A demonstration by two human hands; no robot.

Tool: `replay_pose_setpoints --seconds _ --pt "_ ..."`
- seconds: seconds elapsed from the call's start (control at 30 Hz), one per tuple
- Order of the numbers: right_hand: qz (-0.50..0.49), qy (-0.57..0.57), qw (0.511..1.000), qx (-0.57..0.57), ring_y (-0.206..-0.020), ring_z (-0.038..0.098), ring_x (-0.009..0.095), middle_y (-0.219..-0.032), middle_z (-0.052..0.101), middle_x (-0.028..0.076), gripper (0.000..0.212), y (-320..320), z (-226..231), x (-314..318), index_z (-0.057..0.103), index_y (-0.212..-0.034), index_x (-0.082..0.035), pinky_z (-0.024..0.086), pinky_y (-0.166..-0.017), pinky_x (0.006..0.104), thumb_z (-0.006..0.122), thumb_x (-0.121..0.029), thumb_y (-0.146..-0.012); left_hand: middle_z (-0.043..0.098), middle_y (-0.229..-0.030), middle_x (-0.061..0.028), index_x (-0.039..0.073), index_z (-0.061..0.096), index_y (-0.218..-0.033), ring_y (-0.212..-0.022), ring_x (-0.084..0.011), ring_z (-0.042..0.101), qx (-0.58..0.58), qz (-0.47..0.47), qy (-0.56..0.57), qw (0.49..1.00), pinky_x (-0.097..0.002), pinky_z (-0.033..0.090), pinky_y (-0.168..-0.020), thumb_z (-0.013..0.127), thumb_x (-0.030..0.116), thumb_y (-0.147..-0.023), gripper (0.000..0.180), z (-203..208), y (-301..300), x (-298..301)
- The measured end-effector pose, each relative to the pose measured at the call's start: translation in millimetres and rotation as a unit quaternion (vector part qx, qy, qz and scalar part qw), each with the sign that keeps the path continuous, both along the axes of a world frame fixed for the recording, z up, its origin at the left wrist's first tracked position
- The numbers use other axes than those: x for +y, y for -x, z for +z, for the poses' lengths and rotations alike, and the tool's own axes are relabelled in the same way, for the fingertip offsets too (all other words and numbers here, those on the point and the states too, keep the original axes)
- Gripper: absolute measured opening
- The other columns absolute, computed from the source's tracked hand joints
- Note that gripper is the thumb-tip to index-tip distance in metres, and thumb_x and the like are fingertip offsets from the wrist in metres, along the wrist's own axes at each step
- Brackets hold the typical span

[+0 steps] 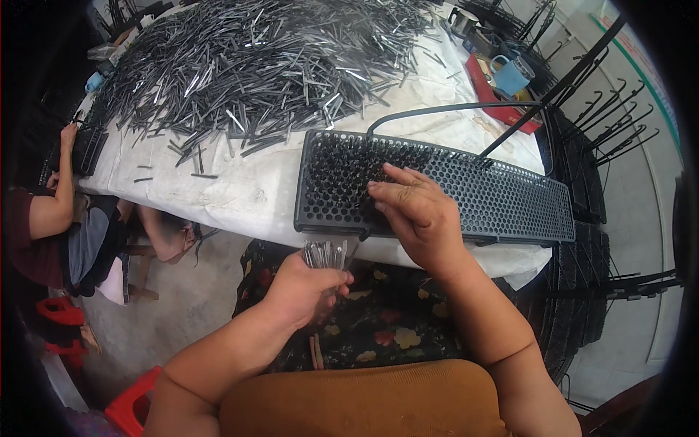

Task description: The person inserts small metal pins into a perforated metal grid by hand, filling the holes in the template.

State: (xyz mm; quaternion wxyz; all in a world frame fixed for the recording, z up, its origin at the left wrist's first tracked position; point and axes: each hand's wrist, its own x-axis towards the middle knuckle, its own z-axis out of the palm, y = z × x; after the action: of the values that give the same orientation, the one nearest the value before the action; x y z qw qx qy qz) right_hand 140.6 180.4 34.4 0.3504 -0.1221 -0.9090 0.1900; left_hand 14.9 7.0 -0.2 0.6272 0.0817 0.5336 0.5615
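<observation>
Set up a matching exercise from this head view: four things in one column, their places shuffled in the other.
1. Long black tray with round holes
2. Large loose pile of thin dark strips
3. Small bundle of thin grey strips
4. Bare right hand

A. In the bare left hand
B. Over the black tray
C. Across the white-covered table's far part
D. Along the table's near edge

Pairs: 1-D, 2-C, 3-A, 4-B
</observation>
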Motion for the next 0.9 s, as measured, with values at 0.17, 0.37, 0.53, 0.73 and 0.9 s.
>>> replay_pose_setpoints --seconds 0.17,0.37,0.53,0.73,0.9 --pt "0.008 0.003 1.0 -0.009 -0.107 0.063 0.028 -0.097 0.07 0.006 0.019 -4.3 -3.1 5.3 0.069 -0.095 -0.01 0.044 -0.096 0.0446 0.068 -0.003 -0.078 0.065 -0.079 -0.0118 -0.002 0.061 -0.092 -0.064 -0.0182 0.061 0.002 -0.003 0.017 1.0 -0.0266 0.045 -0.048 0.065 -0.001 -0.077 0.016 -0.6 -3.6 0.9" --pt "0.013 0.011 1.0 -0.007 -0.109 0.062 0.028 -0.097 0.07 0.005 0.02 -2.8 -0.4 6.2 0.069 -0.097 -0.011 0.042 -0.098 0.0451 0.068 -0.003 -0.078 0.065 -0.079 -0.0119 -0.002 0.061 -0.092 -0.064 -0.0179 0.061 -0.002 -0.005 0.011 1.0 -0.0264 0.045 -0.048 0.065 0.0 -0.077 0.015 -2.5 -2.5 3.3" --pt "-0.01 0.012 1.0 -0.011 -0.112 0.06 0.03 -0.099 0.07 0.005 0.022 -5.0 -1.3 6.0 0.068 -0.099 -0.01 0.041 -0.099 0.0462 0.068 -0.004 -0.078 0.065 -0.079 -0.0117 -0.002 0.061 -0.092 -0.064 -0.0178 0.061 -0.006 0.002 0.015 1.0 -0.0263 0.045 -0.048 0.064 0.001 -0.077 0.015 -2.0 -2.3 2.2" --pt "-0.015 -0.003 0.999 -0.038 -0.117 0.056 0.03 -0.108 0.068 0.005 0.027 -7.0 -6.0 5.4 0.067 -0.106 -0.012 0.037 -0.102 0.048 0.066 -0.006 -0.08 0.065 -0.076 -0.0088 -0.001 0.064 -0.087 -0.063 -0.0151 0.061 -0.002 0.016 -0.002 1.0 -0.0242 0.044 -0.048 0.065 0.0 -0.078 0.009 -3.7 2.7 3.0" --pt "0.011 -0.018 0.998 -0.062 -0.122 0.052 0.029 -0.113 0.067 0.003 0.027 -5.7 -5.3 7.1 0.068 -0.105 -0.015 0.032 -0.105 0.0483 0.066 -0.006 -0.08 0.064 -0.076 -0.0104 -0.001 0.061 -0.088 -0.063 -0.0176 0.061 0.014 0.012 -0.014 1.0 -0.0264 0.045 -0.048 0.064 0.002 -0.077 0.011 -0.9 4.9 2.3"
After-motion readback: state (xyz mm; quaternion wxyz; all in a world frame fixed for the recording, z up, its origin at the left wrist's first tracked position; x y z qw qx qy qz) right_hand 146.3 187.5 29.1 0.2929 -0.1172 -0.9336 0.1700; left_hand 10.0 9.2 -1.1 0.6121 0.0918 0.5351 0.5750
